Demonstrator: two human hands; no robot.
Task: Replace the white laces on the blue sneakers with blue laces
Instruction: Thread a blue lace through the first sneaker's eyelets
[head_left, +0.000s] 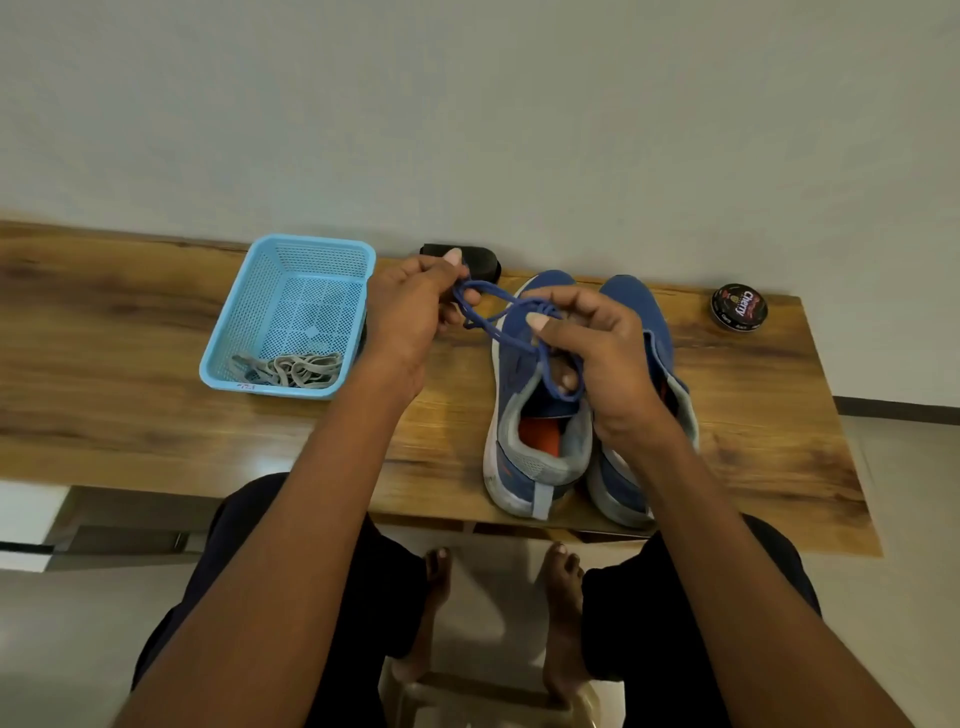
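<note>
Head view: left hand (410, 312) and right hand (597, 358), both pinched on blue lace (491, 312) loops, frame centre, above left sneaker (524, 410).

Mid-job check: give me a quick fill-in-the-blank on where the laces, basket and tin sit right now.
1. Both hands, left hand and right hand, hold the ____ lace above the sneakers.
2. The pale laces lie in the light blue ____.
3. The polish tin sits to the ____ of the sneakers.

Missing words: blue; basket; right
</note>
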